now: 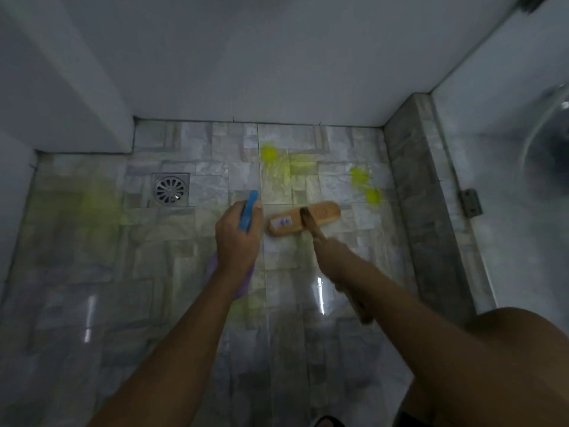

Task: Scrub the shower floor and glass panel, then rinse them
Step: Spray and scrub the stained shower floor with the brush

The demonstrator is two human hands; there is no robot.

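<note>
Toward the far edge of the floor (92,241), the brush (320,215) sits just short of the yellow cleaner blobs (271,154). The right hand (335,251), blurred, seems to grip its handle; the left hand (237,241) clutches a bottle (248,215). Slick, soapy footing could send a one-handed stroke skidding.

The left hand (237,238) grips a purple bottle (244,286) with a blue top (248,212). The blurred right hand (335,257) holds a long-handled wooden scrub brush (323,211), its head on the grey stone-patterned tile floor (92,241), between a round steel drain (170,189) and yellow-green splotches (271,154).
</note>
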